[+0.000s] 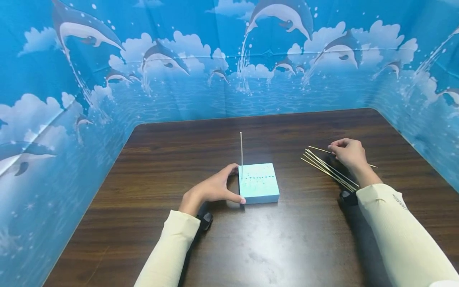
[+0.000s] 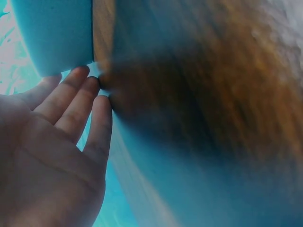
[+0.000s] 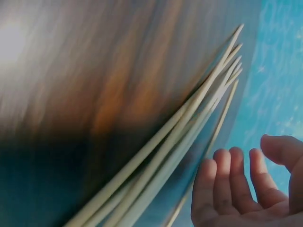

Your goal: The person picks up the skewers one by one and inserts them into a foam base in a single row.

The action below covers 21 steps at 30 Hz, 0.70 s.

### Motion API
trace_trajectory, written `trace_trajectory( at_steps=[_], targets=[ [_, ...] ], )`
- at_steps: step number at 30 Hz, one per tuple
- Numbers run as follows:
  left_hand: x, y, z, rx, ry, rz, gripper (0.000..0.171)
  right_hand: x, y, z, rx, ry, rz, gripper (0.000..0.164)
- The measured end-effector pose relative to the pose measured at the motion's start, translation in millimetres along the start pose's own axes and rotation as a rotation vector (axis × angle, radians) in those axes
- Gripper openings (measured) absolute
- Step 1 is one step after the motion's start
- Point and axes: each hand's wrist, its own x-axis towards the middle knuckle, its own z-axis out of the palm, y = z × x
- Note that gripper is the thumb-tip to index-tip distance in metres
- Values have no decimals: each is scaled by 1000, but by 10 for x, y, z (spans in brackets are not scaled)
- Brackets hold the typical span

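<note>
A light-blue foam block [image 1: 259,183] lies on the table, its top marked with a row of small dark holes. One thin wooden skewer [image 1: 241,153] stands upright near its left edge. My left hand [image 1: 215,186] holds the block from the left, thumb at the near corner and fingers at the far one. In the left wrist view, the fingertips [image 2: 78,71] meet the block's edge. My right hand [image 1: 349,153] hovers over a single loose skewer [image 3: 215,130], fingers relaxed; the right wrist view shows nothing between thumb and fingers. Beside it lies a bundle of several skewers [image 1: 326,168].
The dark wood-grain table [image 1: 161,159] reaches back to a blue dolphin-print curtain [image 1: 201,87], which also hangs along both sides. Black wrist devices sit on both arms, below pale sleeves [image 1: 168,247].
</note>
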Motion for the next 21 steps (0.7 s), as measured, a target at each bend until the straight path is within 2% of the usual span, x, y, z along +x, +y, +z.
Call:
trace_trajectory(
  at_steps=[5, 8, 14, 21],
  targets=[
    [-10, 23, 3, -2, 5, -13, 115, 50, 155, -58, -46, 45, 47, 29],
    [-28, 28, 8, -1, 3, -24, 116, 50, 202, -71, -60, 46, 41, 28],
    [-27, 24, 13, -14, 3, -25, 116, 59, 259, -51, -122, 58, -10, 24],
    [1, 5, 14, -23, 3, -21, 115, 73, 270, -33, -144, 39, 36, 25]
  ],
)
